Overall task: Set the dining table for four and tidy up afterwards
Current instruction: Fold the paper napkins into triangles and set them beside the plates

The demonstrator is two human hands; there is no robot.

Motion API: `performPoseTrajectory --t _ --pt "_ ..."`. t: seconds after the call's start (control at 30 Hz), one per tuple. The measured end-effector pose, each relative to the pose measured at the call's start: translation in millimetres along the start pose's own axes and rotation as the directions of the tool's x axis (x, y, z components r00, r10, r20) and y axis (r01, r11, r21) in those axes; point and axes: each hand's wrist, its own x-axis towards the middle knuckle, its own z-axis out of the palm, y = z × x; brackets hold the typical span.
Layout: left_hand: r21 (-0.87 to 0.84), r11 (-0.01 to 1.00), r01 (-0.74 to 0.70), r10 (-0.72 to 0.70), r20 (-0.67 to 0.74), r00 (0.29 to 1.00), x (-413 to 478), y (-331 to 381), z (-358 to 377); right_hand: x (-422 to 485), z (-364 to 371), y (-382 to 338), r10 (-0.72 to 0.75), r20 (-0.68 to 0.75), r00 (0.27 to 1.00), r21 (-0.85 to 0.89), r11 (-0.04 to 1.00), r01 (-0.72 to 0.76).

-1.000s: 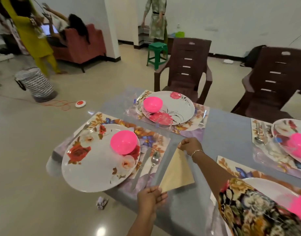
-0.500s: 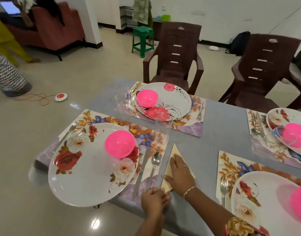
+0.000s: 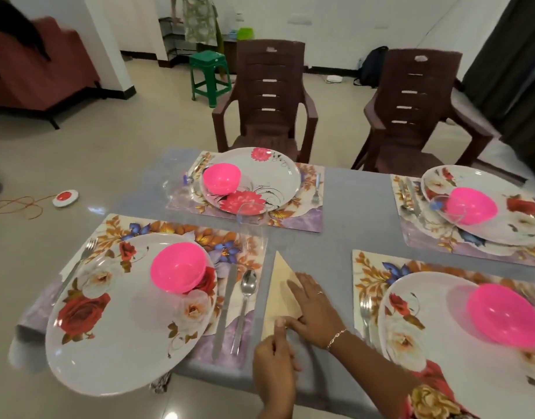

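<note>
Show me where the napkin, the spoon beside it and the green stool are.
napkin (image 3: pixel 277 297), head view, its bare left half.
spoon (image 3: pixel 248 284), head view, its bowl.
green stool (image 3: pixel 208 58), head view, its seat.

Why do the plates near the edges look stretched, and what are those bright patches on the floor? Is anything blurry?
Head view: the wide-angle lens stretches the near-left plate into an oval. Head view: the glossy floor mirrors room light as glare patches. Head view: the sofa at top left is smeared, while the napkin, left hand and right hand look fairly sharp.
</note>
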Motion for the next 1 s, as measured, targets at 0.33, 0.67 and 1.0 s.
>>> performPoseTrajectory --t 0.33,0.67,1.0 --pt "-0.017 0.944 -0.330 0.323 0.253 0.912 -80.9 13.4 148.2 -183.2 -51.6 142.8 0.086 -0.403 0.911 0.021 0.996 -0.084" --pt "-0.037 0.905 -0.424 0.345 0.646 0.680 -260.6 -11.9 363.6 -434.7 -77.8 315.6 0.392 -0.605 0.693 0.051 0.888 -0.457" --pt "-0.031 0.906 -0.423 0.271 0.810 0.520 -383.1 -19.1 549.8 -592.1 -116.3 459.1 0.580 -0.699 0.419 0.182 0.711 -0.679"
